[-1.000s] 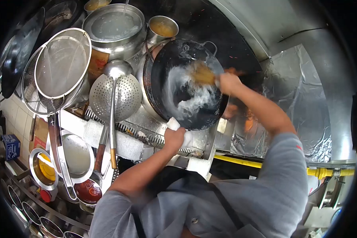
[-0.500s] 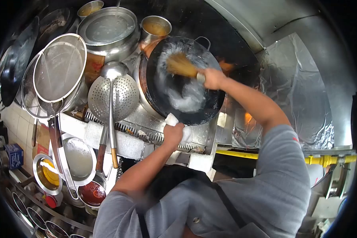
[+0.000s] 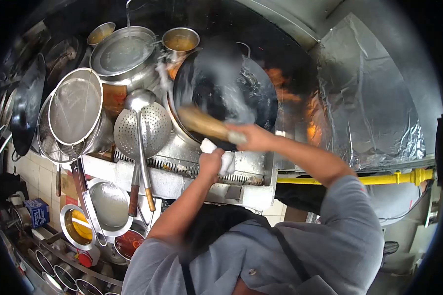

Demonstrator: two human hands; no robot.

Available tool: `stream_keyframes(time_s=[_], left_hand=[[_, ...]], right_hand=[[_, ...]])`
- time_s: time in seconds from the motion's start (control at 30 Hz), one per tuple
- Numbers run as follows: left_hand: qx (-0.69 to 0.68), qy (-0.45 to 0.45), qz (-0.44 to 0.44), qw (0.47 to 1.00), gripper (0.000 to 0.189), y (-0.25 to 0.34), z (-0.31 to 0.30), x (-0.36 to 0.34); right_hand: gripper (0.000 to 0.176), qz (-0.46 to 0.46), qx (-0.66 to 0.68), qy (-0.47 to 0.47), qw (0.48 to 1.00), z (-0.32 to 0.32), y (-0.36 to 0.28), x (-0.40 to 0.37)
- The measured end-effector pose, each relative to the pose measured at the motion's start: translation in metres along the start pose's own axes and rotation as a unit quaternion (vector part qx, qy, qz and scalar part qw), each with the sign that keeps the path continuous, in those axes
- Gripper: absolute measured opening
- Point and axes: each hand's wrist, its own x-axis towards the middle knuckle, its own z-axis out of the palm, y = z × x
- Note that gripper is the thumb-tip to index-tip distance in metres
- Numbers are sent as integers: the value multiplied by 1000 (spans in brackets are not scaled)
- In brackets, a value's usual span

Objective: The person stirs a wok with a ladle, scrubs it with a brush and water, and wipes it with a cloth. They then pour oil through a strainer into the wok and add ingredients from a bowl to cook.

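Observation:
A large black wok [image 3: 263,96] sits tilted over the burner, with water splashing inside and steam or spray blurring its middle. My right hand [image 3: 253,137] is closed around the banded end of a bamboo wok brush [image 3: 206,124]. The motion-blurred bristles are at the wok's lower left rim. My left hand [image 3: 211,163] grips a folded white cloth [image 3: 228,163] at the wok's near edge; whatever part of the wok lies under the cloth is hidden.
Flames [image 3: 314,125] show right of the wok. Left stand a perforated skimmer [image 3: 125,130] with a ladle [image 3: 140,100] on it, mesh strainers [image 3: 76,105], and a water-filled pot [image 3: 124,51]. A metal bowl of yellowish liquid [image 3: 181,43] sits behind. A yellow pipe [image 3: 339,180] runs along the front right.
The brush has swept from the wok's middle toward its lower left rim. Water now splashes over the left side, and the wok's inside looks darker. My left hand keeps its grip.

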Motion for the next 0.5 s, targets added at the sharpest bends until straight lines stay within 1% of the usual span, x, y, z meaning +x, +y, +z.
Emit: stream_keyframes(time_s=[0.03,0.07,0.1,0.13,0.2,0.23,0.27,0.3,0.33,0.37,0.4,0.43,0.47,0.5], left_hand=[[-21,0,15,1000,32,-2,-2,2],[-42,1,30,999,33,-4,-2,3],[-68,23,15,997,36,4,-1,-6],[-65,23,14,998,36,1,2,-4],[-86,36,12,996,38,-3,6,5],[-53,53,13,997,36,-1,6,3],[-52,57,16,997,36,0,6,2],[-27,76,18,997,34,1,7,1],[-3,96,17,995,32,1,8,-1],[-17,87,22,996,29,5,9,-8],[-20,89,21,996,29,8,10,-15],[-19,100,49,994,28,12,12,-20],[-20,109,77,991,27,14,12,-24],[-34,90,128,987,27,-8,9,1]], right_hand=[[78,112,-53,-122,985,-23,-19,-28],[79,161,-139,-153,965,-45,-23,-52],[80,208,-222,-185,934,-61,-23,-70],[80,209,-220,-185,935,-74,-21,-76],[79,252,-233,-217,914,-101,-7,-65],[77,155,-199,-224,941,-98,-5,-45],[75,56,-162,-230,958,-86,-5,-15],[69,128,-71,-212,966,-74,-7,23],[63,201,20,-193,960,-63,-10,63],[57,263,74,-124,954,-63,-8,106],[51,324,125,-54,936,-62,-5,133],[51,324,122,-55,937,-53,-2,135],[47,300,104,7,948,-43,0,133],[43,276,84,71,955,-37,-2,127]])
